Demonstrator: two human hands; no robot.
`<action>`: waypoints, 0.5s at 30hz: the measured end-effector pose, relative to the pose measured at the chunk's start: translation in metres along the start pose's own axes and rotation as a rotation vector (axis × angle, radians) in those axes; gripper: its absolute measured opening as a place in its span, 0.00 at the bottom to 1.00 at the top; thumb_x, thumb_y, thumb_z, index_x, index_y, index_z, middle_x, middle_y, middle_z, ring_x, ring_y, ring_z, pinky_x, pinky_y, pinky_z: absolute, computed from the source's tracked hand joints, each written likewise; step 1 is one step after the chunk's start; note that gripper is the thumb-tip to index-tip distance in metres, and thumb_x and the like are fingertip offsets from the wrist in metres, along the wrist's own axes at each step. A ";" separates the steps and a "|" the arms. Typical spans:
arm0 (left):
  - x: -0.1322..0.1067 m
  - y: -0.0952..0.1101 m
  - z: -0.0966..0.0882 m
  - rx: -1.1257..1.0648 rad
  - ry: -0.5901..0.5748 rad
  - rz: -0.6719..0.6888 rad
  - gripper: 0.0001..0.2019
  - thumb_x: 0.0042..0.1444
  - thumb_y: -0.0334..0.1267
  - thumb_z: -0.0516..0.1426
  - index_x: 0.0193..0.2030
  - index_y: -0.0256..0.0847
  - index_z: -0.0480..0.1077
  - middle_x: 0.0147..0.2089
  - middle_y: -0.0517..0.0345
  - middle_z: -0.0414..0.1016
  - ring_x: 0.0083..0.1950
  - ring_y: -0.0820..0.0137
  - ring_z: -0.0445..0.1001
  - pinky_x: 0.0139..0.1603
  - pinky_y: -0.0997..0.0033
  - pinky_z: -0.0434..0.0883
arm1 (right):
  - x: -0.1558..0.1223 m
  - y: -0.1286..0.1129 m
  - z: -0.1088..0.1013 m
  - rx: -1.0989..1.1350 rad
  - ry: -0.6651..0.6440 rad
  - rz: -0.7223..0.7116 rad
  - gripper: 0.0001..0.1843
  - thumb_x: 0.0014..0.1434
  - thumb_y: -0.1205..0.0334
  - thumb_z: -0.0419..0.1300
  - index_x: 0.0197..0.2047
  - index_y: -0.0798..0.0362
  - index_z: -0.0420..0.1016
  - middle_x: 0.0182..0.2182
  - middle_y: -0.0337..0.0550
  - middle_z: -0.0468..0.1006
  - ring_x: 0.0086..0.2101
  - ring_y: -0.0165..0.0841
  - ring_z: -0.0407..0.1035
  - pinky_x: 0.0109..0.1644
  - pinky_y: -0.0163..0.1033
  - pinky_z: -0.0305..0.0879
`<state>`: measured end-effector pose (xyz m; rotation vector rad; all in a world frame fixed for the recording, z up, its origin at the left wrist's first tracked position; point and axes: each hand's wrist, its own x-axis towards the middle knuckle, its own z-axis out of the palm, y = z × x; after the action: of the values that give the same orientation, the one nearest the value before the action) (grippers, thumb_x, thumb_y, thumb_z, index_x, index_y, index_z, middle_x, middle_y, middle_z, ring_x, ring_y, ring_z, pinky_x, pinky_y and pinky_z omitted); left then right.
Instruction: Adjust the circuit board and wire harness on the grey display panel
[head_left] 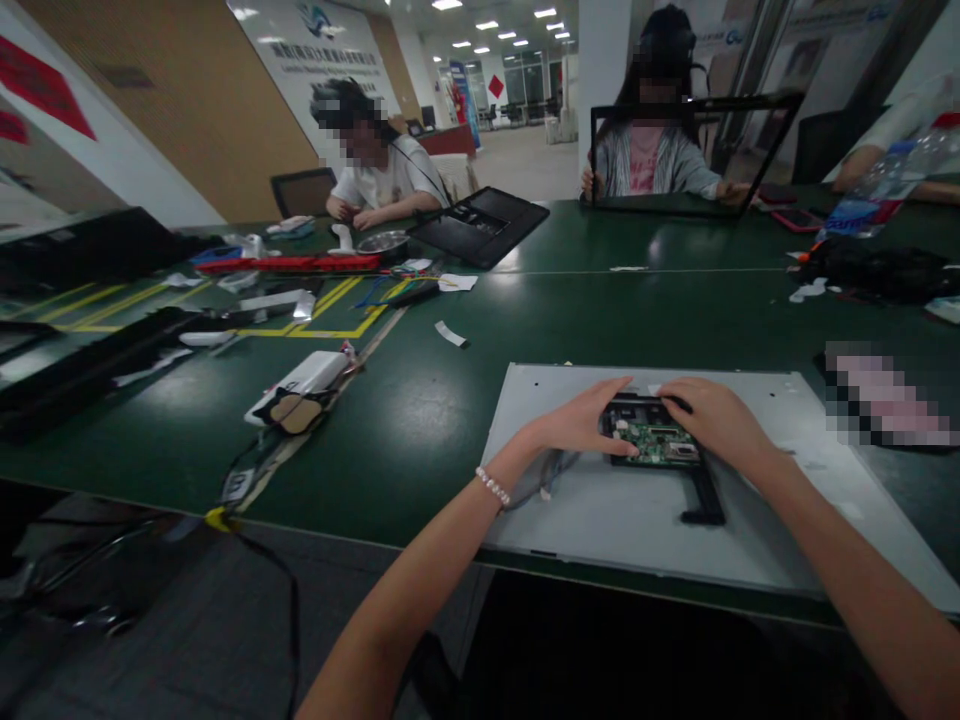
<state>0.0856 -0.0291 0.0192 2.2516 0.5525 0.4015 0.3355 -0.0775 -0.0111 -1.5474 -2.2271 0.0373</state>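
Observation:
A green circuit board [660,446] sits in a black plastic frame [706,490] on a large pale-grey flat panel [540,400]. My left hand [574,428], with a beaded bracelet at its wrist, grips the left side of the framed board, thumb at its lower left corner and fingers along the top. My right hand [716,418] is closed at the board's upper right, its fingertips pinching a small dark piece [679,403] whose kind I cannot make out. Thin wires [551,475] run out beneath my left wrist.
On the green table [420,400], a white power strip-like block [307,385] with a cable lies at left, near black bars [90,360] and scraps. A phone [892,395] rests at right. Across, one person holds a black rectangular frame [596,160]; another sits near a black panel [487,225].

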 end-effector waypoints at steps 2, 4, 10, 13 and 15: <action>0.000 0.001 0.000 -0.006 -0.007 0.005 0.50 0.47 0.47 0.67 0.73 0.37 0.48 0.73 0.38 0.51 0.73 0.50 0.52 0.71 0.46 0.52 | -0.002 0.002 0.002 -0.001 0.007 0.005 0.15 0.65 0.63 0.51 0.46 0.54 0.79 0.46 0.49 0.81 0.46 0.42 0.75 0.51 0.47 0.70; 0.000 0.002 0.002 -0.004 -0.009 0.006 0.50 0.47 0.46 0.67 0.73 0.38 0.47 0.73 0.38 0.51 0.73 0.50 0.51 0.71 0.46 0.52 | -0.004 0.003 0.004 -0.005 0.015 0.017 0.15 0.65 0.63 0.51 0.46 0.55 0.79 0.46 0.49 0.81 0.46 0.43 0.74 0.51 0.48 0.70; 0.003 0.000 0.001 0.044 -0.009 0.018 0.51 0.49 0.51 0.65 0.73 0.36 0.45 0.74 0.38 0.48 0.74 0.54 0.50 0.72 0.50 0.51 | -0.004 0.001 -0.003 0.013 0.006 -0.006 0.15 0.65 0.64 0.51 0.46 0.53 0.79 0.46 0.49 0.81 0.47 0.42 0.75 0.52 0.47 0.70; 0.001 -0.009 -0.020 0.132 0.065 -0.003 0.43 0.56 0.52 0.61 0.72 0.38 0.47 0.74 0.40 0.49 0.74 0.57 0.51 0.72 0.53 0.53 | -0.003 -0.001 -0.007 0.027 0.000 0.005 0.15 0.65 0.64 0.52 0.46 0.54 0.79 0.46 0.50 0.81 0.46 0.42 0.75 0.52 0.47 0.70; -0.005 -0.023 -0.043 0.257 0.219 -0.068 0.34 0.60 0.49 0.57 0.69 0.40 0.53 0.72 0.43 0.54 0.73 0.58 0.52 0.72 0.53 0.54 | -0.002 -0.002 -0.008 0.036 -0.002 0.012 0.15 0.65 0.64 0.52 0.46 0.54 0.79 0.46 0.50 0.81 0.46 0.41 0.75 0.52 0.47 0.70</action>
<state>0.0565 0.0087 0.0296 2.4406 0.8326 0.5750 0.3369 -0.0819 -0.0043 -1.5421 -2.2066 0.0824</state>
